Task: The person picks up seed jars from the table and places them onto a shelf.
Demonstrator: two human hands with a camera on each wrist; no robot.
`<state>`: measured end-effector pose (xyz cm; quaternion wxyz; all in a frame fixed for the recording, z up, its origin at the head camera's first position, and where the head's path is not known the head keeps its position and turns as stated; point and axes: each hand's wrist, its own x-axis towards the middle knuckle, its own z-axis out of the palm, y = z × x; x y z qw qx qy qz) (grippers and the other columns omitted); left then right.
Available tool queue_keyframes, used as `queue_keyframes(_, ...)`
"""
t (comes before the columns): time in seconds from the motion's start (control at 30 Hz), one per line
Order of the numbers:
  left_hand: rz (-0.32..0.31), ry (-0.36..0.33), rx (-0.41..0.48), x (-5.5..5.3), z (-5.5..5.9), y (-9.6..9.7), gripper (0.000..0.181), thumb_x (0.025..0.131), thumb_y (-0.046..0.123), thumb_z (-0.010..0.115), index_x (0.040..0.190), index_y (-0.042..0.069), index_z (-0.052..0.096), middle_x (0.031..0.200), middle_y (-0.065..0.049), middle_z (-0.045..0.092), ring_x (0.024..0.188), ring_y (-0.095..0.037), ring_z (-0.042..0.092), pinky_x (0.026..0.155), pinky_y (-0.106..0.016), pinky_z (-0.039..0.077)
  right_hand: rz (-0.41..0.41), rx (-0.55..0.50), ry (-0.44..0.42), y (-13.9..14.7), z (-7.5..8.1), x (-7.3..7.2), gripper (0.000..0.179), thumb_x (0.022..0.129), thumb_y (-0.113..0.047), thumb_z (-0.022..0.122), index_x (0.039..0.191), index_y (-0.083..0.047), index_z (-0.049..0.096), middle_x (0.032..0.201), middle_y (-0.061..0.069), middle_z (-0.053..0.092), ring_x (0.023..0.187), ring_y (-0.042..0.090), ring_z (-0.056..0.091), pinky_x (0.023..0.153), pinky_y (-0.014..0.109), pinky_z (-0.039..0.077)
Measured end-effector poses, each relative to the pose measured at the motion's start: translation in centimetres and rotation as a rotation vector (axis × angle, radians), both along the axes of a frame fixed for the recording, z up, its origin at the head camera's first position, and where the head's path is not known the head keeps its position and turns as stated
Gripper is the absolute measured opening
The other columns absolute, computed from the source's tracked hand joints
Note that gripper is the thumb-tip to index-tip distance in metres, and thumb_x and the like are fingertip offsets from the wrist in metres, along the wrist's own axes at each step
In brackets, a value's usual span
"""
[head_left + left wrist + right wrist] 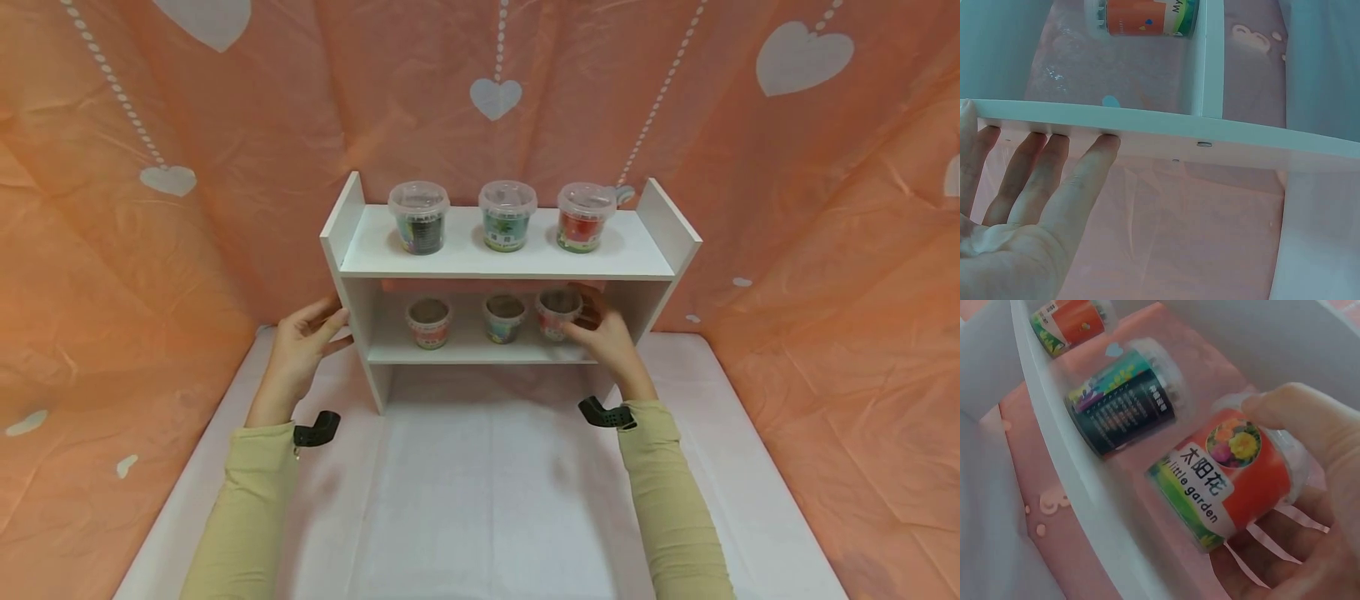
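Note:
My right hand [607,337] grips a small clear plastic cup with a red flower label [1225,472] at the right of the lower shelf, thumb near its rim and fingers round the far side. Beside it on that shelf stand a teal-and-dark labelled cup [1125,403] and, further left, another red-labelled cup [430,325]. At the left side panel [362,325] of the white shelf unit, my left hand [300,350] touches the outer face with extended fingertips [1108,142]; its thumb lies at the panel's front edge.
Three lidded cups stand on the top shelf: a dark-labelled one [420,218], a teal one [507,217] and a red one [583,218]. The unit stands on a white-covered table [442,492]. Orange cloth [420,92] with white hearts hangs behind and at both sides.

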<state>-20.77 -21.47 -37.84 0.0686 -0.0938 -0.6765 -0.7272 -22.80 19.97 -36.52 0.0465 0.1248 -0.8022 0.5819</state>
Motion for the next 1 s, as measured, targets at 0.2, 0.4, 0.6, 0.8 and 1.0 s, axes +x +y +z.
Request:
queue_keyframes(0.2, 0.001, 0.007, -0.010, 0.0, 0.0, 0.0, 0.051, 0.094, 0.015, 0.063, 0.138, -0.004, 0.046, 0.129, -0.008, 0.056, 0.106, -0.013, 0.058, 0.082, -0.036, 0.052, -0.020, -0.001, -0.037, 0.1, 0.0, -0.6, 0.066, 0.086, -0.002, 0.069, 0.144, 0.002, 0.036, 0.140, 0.025, 0.038, 0.123, 0.039, 0.045, 0.101, 0.049, 0.040)
queue_keyframes(0.4, 0.008, 0.002, -0.010, -0.1, 0.0, 0.0, 0.052, 0.093, 0.015, 0.063, 0.138, -0.005, 0.046, 0.127, -0.007, 0.056, 0.105, -0.013, 0.058, 0.080, -0.034, 0.053, -0.037, 0.008, -0.039, 0.2, -0.3, -1.0, 0.068, 0.086, -0.005, 0.070, 0.144, 0.002, 0.035, 0.140, 0.024, 0.037, 0.124, 0.038, 0.045, 0.101, 0.049, 0.040)
queue_keyframes(0.6, 0.009, 0.000, -0.010, -0.1, 0.0, 0.0, 0.052, 0.093, 0.015, 0.063, 0.138, -0.005, 0.046, 0.127, -0.007, 0.056, 0.105, -0.013, 0.058, 0.081, -0.035, 0.053, -0.044, 0.004, -0.043, 0.3, -0.4, -1.1, 0.067, 0.086, -0.006, 0.071, 0.144, 0.001, 0.037, 0.141, 0.022, 0.038, 0.123, 0.037, 0.045, 0.101, 0.049, 0.041)
queue_keyframes(0.8, 0.006, 0.005, -0.009, 0.0, 0.0, 0.0, 0.052, 0.093, 0.015, 0.063, 0.138, -0.005, 0.046, 0.127, -0.007, 0.057, 0.105, -0.013, 0.059, 0.080, -0.033, 0.054, -0.038, -0.025, -0.031, 0.4, -0.8, -1.3, 0.064, 0.086, -0.004, 0.070, 0.142, 0.002, 0.039, 0.139, 0.024, 0.040, 0.123, 0.038, 0.045, 0.103, 0.049, 0.039)
queue_keyframes(1.0, 0.005, 0.004, -0.012, 0.0, 0.1, 0.1, 0.051, 0.094, 0.014, 0.062, 0.138, -0.005, 0.046, 0.128, -0.007, 0.056, 0.106, -0.013, 0.058, 0.082, -0.035, 0.053, -0.043, -0.054, -0.039, 0.5, -1.1, -1.4, 0.062, 0.086, -0.003, 0.069, 0.140, 0.004, 0.041, 0.137, 0.024, 0.042, 0.121, 0.037, 0.047, 0.098, 0.038, 0.044)
